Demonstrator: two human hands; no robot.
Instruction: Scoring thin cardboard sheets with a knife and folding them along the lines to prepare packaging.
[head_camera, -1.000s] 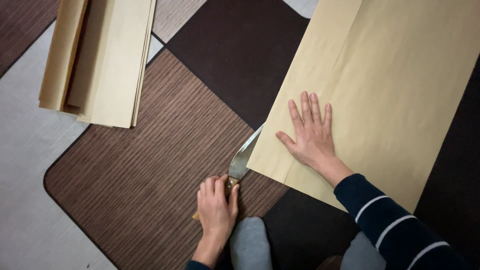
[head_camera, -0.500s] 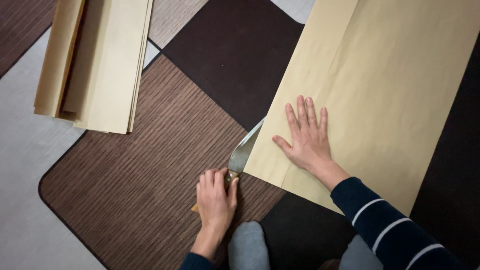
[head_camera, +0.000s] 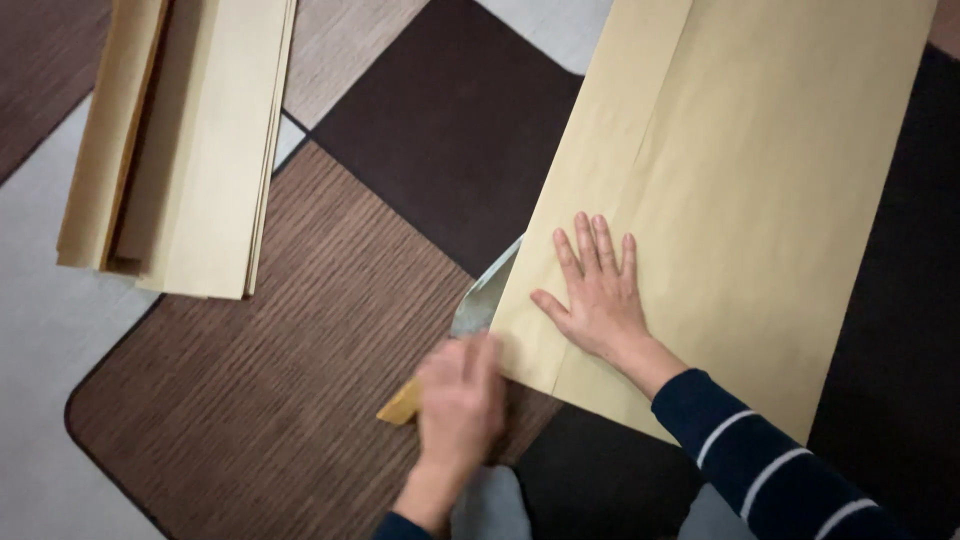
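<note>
Slid up against folded tan paper (head_camera: 720, 200): left hand (head_camera: 460, 395), fingers closed on knife (head_camera: 480, 300). Right hand (head_camera: 597, 295) spread flat on paper. Risk: blade veering toward fingertips.

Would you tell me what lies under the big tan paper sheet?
Under the tan paper sheet lies the patchwork rug. A knife blade, held by the left hand, slips beneath its edge; the tip is hidden.
</note>
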